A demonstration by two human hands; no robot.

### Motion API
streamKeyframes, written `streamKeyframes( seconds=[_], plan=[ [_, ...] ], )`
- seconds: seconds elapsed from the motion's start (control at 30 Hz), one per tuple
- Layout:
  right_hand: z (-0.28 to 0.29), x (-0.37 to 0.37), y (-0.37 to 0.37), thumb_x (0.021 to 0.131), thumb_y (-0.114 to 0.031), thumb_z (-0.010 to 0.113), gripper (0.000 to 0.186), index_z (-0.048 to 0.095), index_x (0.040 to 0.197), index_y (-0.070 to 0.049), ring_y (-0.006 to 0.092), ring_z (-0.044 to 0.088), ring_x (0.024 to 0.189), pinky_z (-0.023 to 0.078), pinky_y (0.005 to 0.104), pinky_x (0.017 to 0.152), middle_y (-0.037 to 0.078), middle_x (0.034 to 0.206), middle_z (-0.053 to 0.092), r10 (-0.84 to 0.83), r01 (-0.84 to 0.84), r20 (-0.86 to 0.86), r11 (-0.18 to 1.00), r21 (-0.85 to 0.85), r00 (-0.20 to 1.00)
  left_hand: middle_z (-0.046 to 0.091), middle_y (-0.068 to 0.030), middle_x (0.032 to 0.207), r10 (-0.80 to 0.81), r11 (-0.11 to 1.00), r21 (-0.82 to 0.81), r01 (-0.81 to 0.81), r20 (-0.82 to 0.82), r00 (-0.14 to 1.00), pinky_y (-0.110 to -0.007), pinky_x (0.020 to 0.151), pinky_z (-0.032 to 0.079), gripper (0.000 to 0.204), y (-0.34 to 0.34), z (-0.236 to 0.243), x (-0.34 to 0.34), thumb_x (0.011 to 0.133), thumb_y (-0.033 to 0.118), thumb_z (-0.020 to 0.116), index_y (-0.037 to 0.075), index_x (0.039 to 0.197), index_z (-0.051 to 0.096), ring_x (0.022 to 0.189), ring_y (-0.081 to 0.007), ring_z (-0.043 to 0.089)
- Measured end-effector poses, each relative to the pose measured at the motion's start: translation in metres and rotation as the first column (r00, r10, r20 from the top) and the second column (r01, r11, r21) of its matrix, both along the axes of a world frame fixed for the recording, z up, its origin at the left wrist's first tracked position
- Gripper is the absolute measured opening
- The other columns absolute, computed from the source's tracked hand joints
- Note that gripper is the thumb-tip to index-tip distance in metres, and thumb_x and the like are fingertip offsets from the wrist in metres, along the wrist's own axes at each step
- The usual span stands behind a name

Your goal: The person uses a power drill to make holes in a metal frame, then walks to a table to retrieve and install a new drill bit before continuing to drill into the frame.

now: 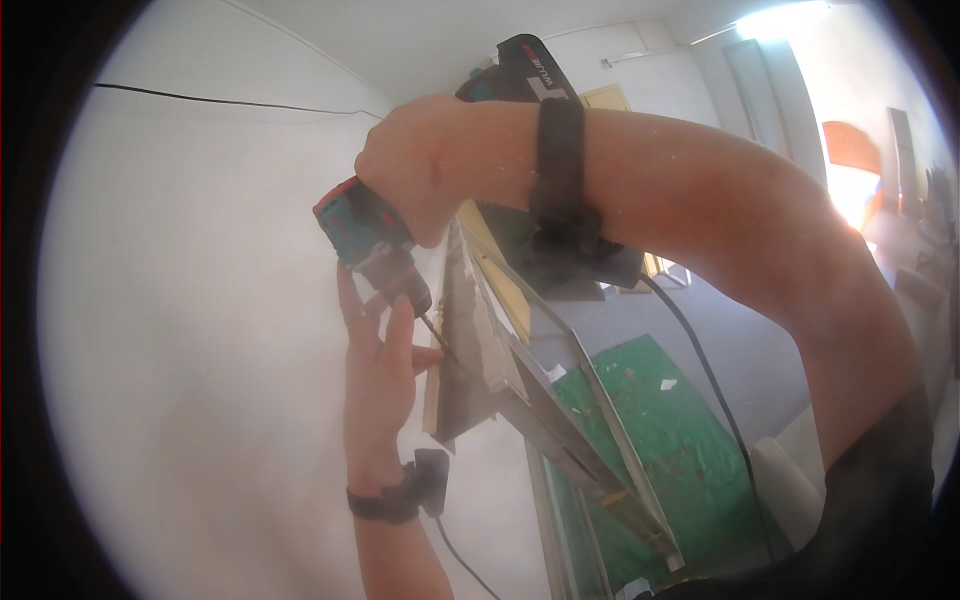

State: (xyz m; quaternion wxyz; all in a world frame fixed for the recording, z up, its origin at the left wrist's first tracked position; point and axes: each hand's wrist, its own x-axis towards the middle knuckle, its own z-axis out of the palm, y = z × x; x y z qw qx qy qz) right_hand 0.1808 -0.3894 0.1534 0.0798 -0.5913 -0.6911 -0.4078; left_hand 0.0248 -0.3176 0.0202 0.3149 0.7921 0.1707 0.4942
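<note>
- The left hand's fingers [400, 325] are bent and partly spread around the drill's chuck [400, 278], a fingertip and the thumb at its sides; whether they grip it or only steady it, I cannot tell.
- The right hand [415, 165] is closed round the drill [355, 222], raised high, its nose angled down to the right and what looks like its black battery pack [530, 70] showing beyond the wrist.
- A thin bit [437, 337] runs from the chuck toward a pale flat piece [465, 385]; whether the tip touches it is unclear.
- The left hand [380, 390] is just beside that piece, one finger at or near its edge.
- The step in hand looks like handling the drill's front end, either setting the bit or guiding it. The next move seems to call for a firm right-hand hold, the bit kept in line and the left fingers clear before the chuck turns.
- Farther out are a white wall [200, 300] to the left, a long pale rail [610, 410] and, below, a green sheet [650, 420] on the floor.
</note>
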Motion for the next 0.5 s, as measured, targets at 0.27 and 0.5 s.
streamKeyframes(
  seconds=[0.27, 0.5],
  plan=[
    [0.0046, -0.0006, -0.0009, 0.061, -0.016, 0.070, 0.024, 0.076, 0.083, -0.009, 0.0312, 0.069, 0.076, 0.054, 0.0414, 0.059, 0.012, 0.078, 0.070, -0.024, 0.024, 0.002, 0.999, -0.030, 1.000, 0.055, -0.0171, 0.138, 0.006, 1.000, 0.015, -0.006, 0.009, 1.000, -0.029, 0.072, 0.058, 0.072, 0.0004, 0.0010, -0.0004, 0.104, 0.021, 0.047, 0.010, 0.160, 0.003, 0.108, -0.0222, 0.064],
    [0.0023, 0.0010, -0.0020, 0.060, -0.015, 0.069, 0.026, 0.076, 0.085, -0.010, 0.0314, 0.069, 0.076, 0.054, 0.0407, 0.061, 0.011, 0.079, 0.071, -0.032, 0.031, -0.028, 0.999, -0.027, 0.999, 0.055, -0.0168, 0.138, 0.010, 1.000, -0.001, -0.010, -0.019, 1.000, -0.029, 0.072, 0.059, 0.072, -0.0007, 0.0027, 0.0012, 0.104, 0.020, 0.047, 0.010, 0.160, 0.003, 0.111, -0.0222, 0.063]
  ],
)
